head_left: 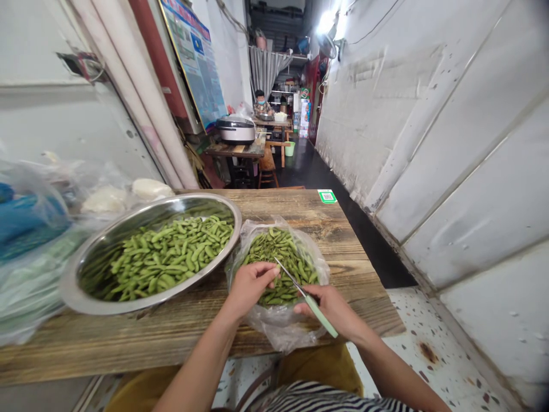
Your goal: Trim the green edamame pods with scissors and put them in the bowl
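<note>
My left hand (253, 286) is over the clear plastic bag (319, 257), its thumb and fingertips pinched on a green soybean pod (278, 268). My right hand (328, 309) grips a pair of scissors (321, 316) with pale green handles. Their slim metal blades point up and left, with the tips at the pod in my left fingers. Beneath both hands, the open bag holds a heap of green soybean pods (295, 249). To the left, a wide steel basin (150, 303) contains many more pods (175, 246).
The basin and bag rest on a wooden table (351, 286). Plastic bags (34, 269) crowd its left end, and a green code sticker (327, 196) marks the far right corner. Beyond stand a rice cooker (235, 129) on another table and a seated person (261, 106). A white wall (429, 131) runs along the right.
</note>
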Tool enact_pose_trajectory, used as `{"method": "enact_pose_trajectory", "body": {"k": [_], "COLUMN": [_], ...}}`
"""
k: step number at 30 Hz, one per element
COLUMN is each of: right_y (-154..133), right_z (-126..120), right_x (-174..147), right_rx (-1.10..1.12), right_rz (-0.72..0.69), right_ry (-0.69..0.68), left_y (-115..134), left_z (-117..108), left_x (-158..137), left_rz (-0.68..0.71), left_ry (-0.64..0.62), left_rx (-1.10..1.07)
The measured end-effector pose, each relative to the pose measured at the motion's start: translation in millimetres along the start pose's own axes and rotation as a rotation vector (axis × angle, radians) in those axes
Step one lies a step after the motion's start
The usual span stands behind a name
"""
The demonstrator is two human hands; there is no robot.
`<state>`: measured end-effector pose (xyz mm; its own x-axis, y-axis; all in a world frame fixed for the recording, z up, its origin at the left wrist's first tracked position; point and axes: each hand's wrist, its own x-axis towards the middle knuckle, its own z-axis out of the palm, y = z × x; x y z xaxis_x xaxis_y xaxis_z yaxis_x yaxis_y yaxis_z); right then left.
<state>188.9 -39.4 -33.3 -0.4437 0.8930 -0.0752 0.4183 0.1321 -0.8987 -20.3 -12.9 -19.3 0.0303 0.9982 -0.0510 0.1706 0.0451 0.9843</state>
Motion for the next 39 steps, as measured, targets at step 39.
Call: {"method": "enact_pose_trajectory", "body": {"k": [39], "right_y": [13], "right_z": [13], "right_x": [-3], "right_rx": [0.49], "right_rz": [0.202], "right_ry": [-0.099], "left_y": [4], "left_z": [-41], "left_x": [5], "left_rz": [0.469], "left_ry": [0.473], "left_rx": [1.173]}}
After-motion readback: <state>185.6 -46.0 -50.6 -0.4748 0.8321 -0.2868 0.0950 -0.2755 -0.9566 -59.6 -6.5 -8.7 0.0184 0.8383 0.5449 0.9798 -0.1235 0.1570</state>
